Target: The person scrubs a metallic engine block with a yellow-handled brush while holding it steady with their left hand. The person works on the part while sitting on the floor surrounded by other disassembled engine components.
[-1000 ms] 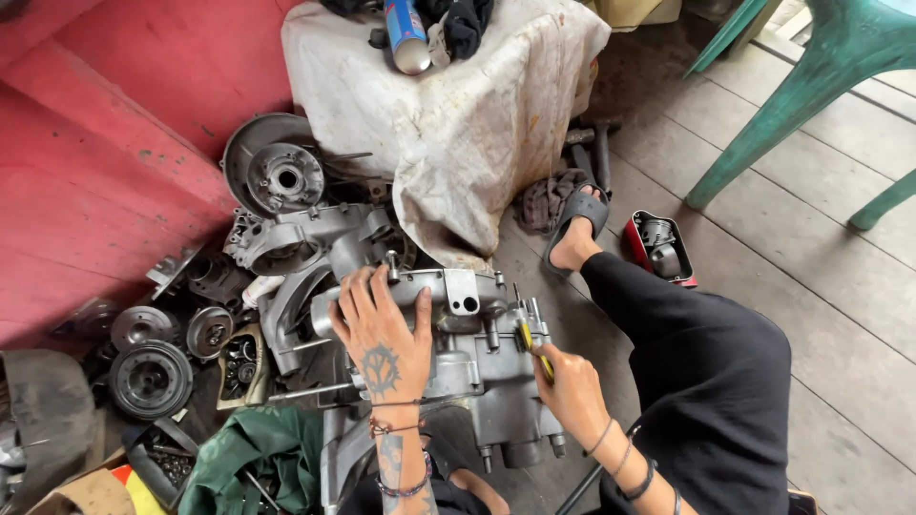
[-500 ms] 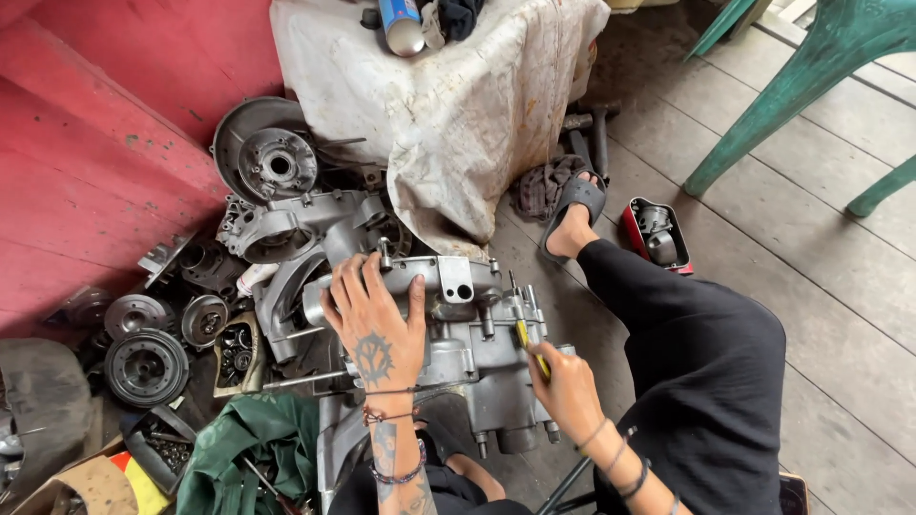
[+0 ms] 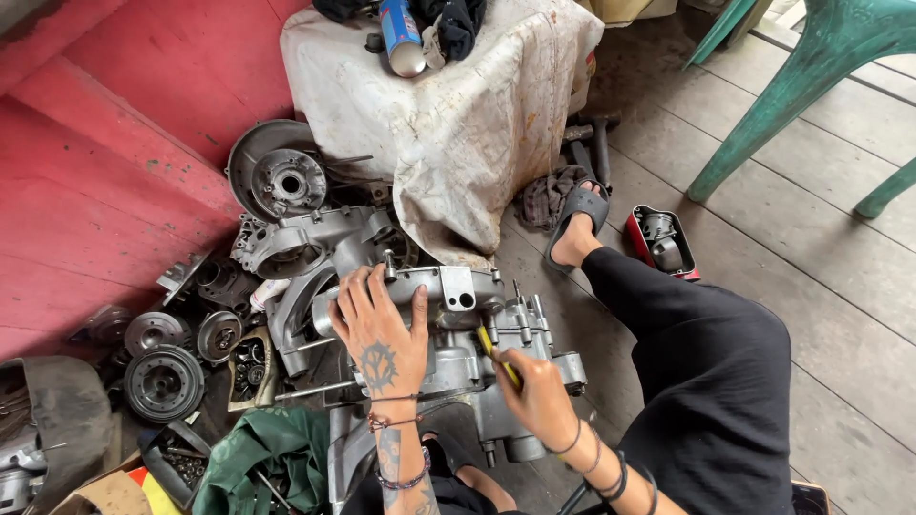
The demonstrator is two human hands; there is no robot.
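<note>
Down on the wooden floor [image 3: 840,286], my left hand [image 3: 382,329] lay flat on top of the grey metal engine case [image 3: 458,334], fingers spread and palm pressing on the casting. My right hand [image 3: 539,396] was closed around a yellow-handled tool [image 3: 496,353], fingers curled together on the grip, with the tool's tip against the engine case just right of my left thumb. That engine case sat on the floor right in front of me, between my knees and a heap of loose parts. Beside it on the left lay a second grey casing [image 3: 305,248], and behind that a round brake drum [image 3: 277,176] leaned against the red wall [image 3: 124,124]. Further left I saw dark pulleys [image 3: 164,381] side by side. A green cloth [image 3: 272,458] was bunched near my left wrist. Behind the engine stood something draped in a dirty white sheet [image 3: 458,124], with a blue spray can [image 3: 401,33] lying on top. My foot in a grey sandal [image 3: 577,215] rested beside a small red tray [image 3: 663,240], and a green plastic chair [image 3: 811,76] stood well apart at the upper right
</note>
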